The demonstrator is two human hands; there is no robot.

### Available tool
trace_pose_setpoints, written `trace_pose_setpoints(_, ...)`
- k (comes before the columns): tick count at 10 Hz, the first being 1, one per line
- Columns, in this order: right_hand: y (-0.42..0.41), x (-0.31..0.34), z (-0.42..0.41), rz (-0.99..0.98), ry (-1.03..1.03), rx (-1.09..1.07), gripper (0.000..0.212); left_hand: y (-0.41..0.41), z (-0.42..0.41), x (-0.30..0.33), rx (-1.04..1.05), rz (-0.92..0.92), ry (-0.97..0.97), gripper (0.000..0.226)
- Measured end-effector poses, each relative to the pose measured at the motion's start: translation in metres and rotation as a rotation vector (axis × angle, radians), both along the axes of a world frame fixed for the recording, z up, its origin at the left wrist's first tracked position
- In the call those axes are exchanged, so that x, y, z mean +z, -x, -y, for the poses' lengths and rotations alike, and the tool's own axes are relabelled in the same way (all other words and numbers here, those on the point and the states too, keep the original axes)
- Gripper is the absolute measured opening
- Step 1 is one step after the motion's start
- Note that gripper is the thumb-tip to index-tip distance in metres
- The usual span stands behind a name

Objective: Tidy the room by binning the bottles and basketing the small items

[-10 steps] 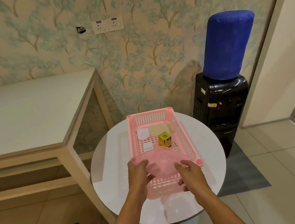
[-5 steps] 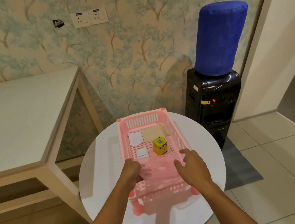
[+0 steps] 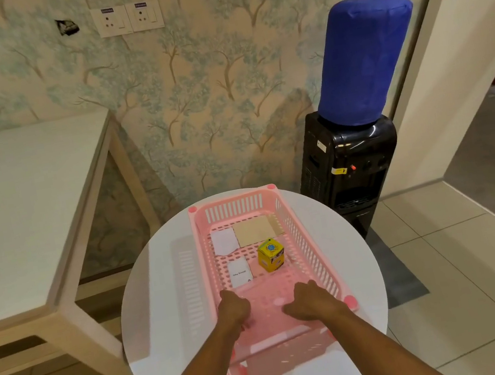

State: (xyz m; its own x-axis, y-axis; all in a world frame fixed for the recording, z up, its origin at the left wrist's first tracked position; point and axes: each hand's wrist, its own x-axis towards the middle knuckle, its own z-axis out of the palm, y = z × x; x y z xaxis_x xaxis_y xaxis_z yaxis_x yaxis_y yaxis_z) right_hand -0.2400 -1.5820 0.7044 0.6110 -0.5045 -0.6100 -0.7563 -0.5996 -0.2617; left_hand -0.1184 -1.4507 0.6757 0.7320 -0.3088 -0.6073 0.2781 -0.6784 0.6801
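A pink slotted basket [image 3: 301,237] stands on a round white table [image 3: 164,283]. Inside it lie a yellow box [image 3: 270,255], a white card with print [image 3: 240,272], a white paper [image 3: 224,242] and a beige card [image 3: 253,231]. A soft pink bag [image 3: 268,301] lies flat in the basket's near end. My left hand [image 3: 235,308] is curled on the bag's left side. My right hand [image 3: 311,302] rests palm down on its right side, fingers loose. No bottle for binning is in sight.
A long pale desk [image 3: 12,200] stands to the left, its leg close to the round table. A black water dispenser [image 3: 348,170] with a blue-covered bottle [image 3: 362,60] stands at the right on a grey mat [image 3: 398,273]. Tiled floor and a doorway lie further right.
Both hands carried the pink bag from above the basket's near rim down into the basket. It now lies flat under them. The view has shifted, and the black bin at lower left is out of sight.
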Motion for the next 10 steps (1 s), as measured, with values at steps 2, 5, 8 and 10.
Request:
trace_pose_setpoints(2, -0.005, -0.012, -0.001, -0.094, -0.021, 0.015, 0.049, -0.001, 0.004, -0.01, -0.211, 0.214, -0.234, 0.059)
trace_pose_setpoints(5, -0.004, -0.021, -0.006, -0.024, 0.02, 0.024, 0.047, 0.008, 0.006, -0.014, -0.532, 0.3, -0.474, 0.094)
trace_pose_setpoints(8, 0.011, -0.015, -0.009, 0.229, -0.005, 0.094, 0.063, 0.012, 0.002, -0.002, -0.451, 0.383, -0.272, 0.084)
trace_pose_setpoints(10, 0.025, -0.007, -0.021, 0.505, -0.086, 0.048, 0.061, 0.034, 0.001, 0.012, -0.329, 0.508, -0.035, 0.068)
